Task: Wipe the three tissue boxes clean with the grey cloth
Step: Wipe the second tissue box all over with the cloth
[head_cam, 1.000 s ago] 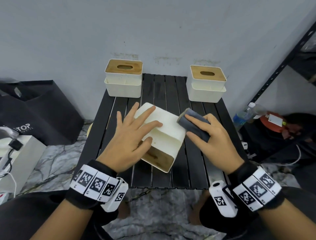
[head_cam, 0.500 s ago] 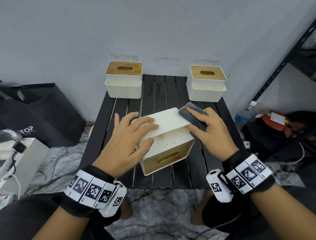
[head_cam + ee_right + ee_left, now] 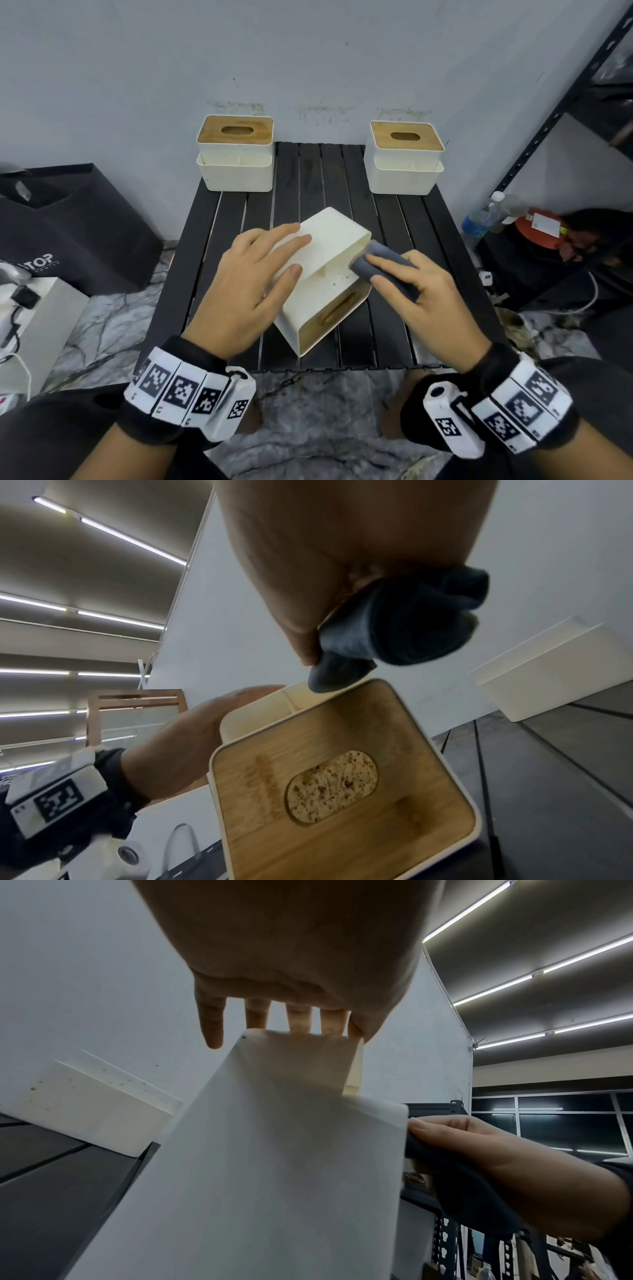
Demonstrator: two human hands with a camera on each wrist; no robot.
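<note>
A cream tissue box [image 3: 325,236] lies on its side mid-table, its wooden lid [image 3: 342,791] towards me. My left hand [image 3: 274,260] rests flat on its upper face, fingers straight and spread, thumb against the speckled side. My right hand [image 3: 394,274] grips a rolled grey cloth [image 3: 361,265] and presses it to the box's right edge. The cloth [image 3: 394,626] bulges from under the palm. Two more boxes stand upright at the table's back left [image 3: 236,154] and back right [image 3: 404,154].
The black slatted table [image 3: 322,171] stands against a grey wall. A black bag [image 3: 68,226] and a white carton [image 3: 41,325] sit on the floor to the left. A dark metal shelf [image 3: 548,137], a bottle [image 3: 479,219] and a red object [image 3: 541,229] are on the right.
The box has turned under my left hand, lid swinging towards the near right. My right hand has slid the cloth from the far corner down along the right side.
</note>
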